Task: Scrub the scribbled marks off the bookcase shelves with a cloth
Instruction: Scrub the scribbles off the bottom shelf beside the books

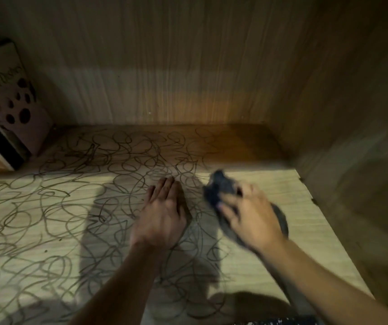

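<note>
Right hand (251, 216) grips a cloth (221, 186) on the scribbled shelf (305, 231), left hand (162, 216) pressing flat beside it; hurried rubbing could smear marks (47, 207).

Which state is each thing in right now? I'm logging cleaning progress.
Shelf: right strip bare, the rest scribbled.
Scribbled marks: still cover the left and middle.
Cloth: bunched, gripped by the right hand.
Left hand: flat on the shelf.
Book: leaning, back left.
</note>
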